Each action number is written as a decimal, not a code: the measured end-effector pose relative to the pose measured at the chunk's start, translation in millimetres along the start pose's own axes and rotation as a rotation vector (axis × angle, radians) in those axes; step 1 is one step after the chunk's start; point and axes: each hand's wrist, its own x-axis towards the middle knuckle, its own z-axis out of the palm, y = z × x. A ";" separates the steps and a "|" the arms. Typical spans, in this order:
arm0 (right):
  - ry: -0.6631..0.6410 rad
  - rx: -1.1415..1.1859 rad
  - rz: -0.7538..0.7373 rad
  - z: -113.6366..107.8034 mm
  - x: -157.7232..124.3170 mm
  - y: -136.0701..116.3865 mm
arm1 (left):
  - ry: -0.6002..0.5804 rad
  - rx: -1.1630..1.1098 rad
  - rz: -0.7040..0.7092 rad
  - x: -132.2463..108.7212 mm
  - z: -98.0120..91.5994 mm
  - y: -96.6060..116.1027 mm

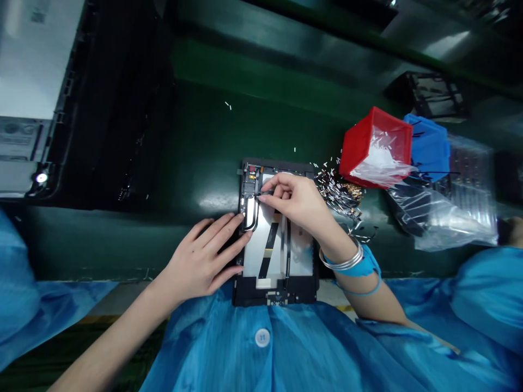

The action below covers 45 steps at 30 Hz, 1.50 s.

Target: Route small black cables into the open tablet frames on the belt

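Note:
An opened tablet (304, 267) lies on the bench in front of me, its silver inside and black ribbon cables showing. My right hand (300, 202) is over its upper part, thumb and forefinger pinched on a thin black cable (257, 215) that loops down near the tablet's left side. The very tip of the pinch is small and partly hidden by the fingers. Across the left edge lie the spread fingers of my left hand (212, 255). Its fingertips touch the frame beside the loop's lower end, and it holds nothing.
Right of the tablet is a pile of small cables (341, 193). Behind it stand a red bin (359, 147) with a plastic bag of white pieces and a blue bin (435, 144). Clear plastic packaging (461, 218) lies farther right. Stacked dark device housings (114, 109) fill the left. Co-workers' blue sleeves (490, 288) flank me.

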 end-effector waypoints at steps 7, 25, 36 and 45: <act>-0.056 0.175 -0.036 0.1 1.4 -0.4 | -0.017 0.019 0.022 -0.1 -0.5 -1.1; 0.081 -0.059 -0.031 9.3 -1.3 -3.3 | -0.105 -0.029 0.184 13.8 -9.6 -10.2; 0.098 -0.134 -0.045 11.4 -4.6 -6.5 | -0.065 0.002 0.220 22.4 -11.9 -7.7; 0.345 -0.187 -0.217 -8.6 -32.9 -0.1 | 0.000 -0.094 0.051 40.1 -7.9 -14.3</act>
